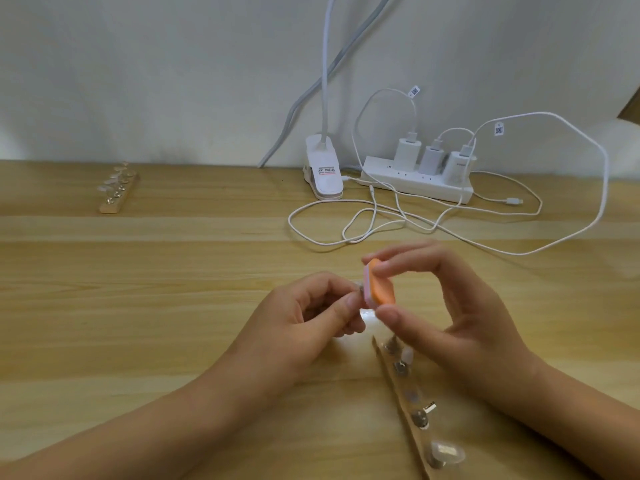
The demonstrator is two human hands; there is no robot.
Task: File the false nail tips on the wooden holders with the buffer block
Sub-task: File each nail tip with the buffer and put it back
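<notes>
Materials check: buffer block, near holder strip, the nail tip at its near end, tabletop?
Buffer block: looks like foam, with a matte orange abrasive face over a pale pink layer.
Holder strip: pale, matte, likely unfinished wood, carrying small shiny studs that look metal.
Nail tip: clear glossy plastic, since the surface beneath shows through.
Tabletop: light wood grain with a smooth satin sheen; solid or laminate cannot be told.

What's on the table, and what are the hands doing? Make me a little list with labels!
left hand: pinches a small clear piece, probably a nail tip, mostly hidden
right hand: holds the orange buffer block against that piece
near wooden holder: lies partly under the right hand, with metal pegs and a few clear tips
far wooden holder: back left on the table, with a row of tips
back of table: white lamp clip, power strip with three chargers, looped white cables
</notes>
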